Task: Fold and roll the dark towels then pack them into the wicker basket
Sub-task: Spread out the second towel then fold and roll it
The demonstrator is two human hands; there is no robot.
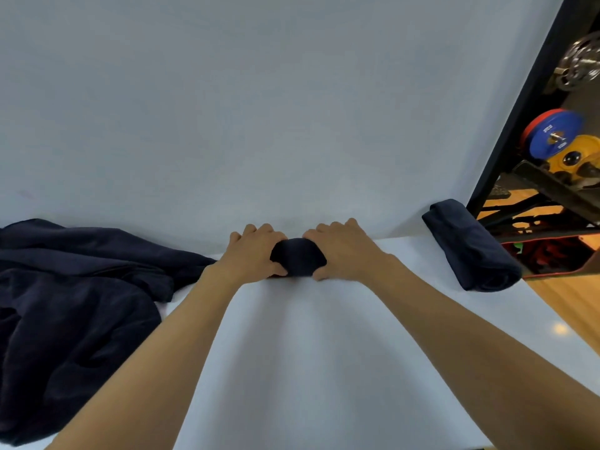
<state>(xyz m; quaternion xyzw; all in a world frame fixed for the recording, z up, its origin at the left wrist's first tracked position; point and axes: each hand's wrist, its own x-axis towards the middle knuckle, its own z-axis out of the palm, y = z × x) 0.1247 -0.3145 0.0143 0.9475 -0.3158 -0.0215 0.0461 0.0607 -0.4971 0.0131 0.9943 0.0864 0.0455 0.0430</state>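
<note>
Head: left hand (pixel 251 254), right hand (pixel 344 254), each grip tight around rolled towel (pixel 298 258), axis left-right.

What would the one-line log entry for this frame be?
stage: rolling | left hand and right hand grip towel roll | finished roll at right | loose towels at left | basket not in view

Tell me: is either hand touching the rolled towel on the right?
No: the left hand and right hand grip the middle towel; the rolled towel lies apart.
</note>
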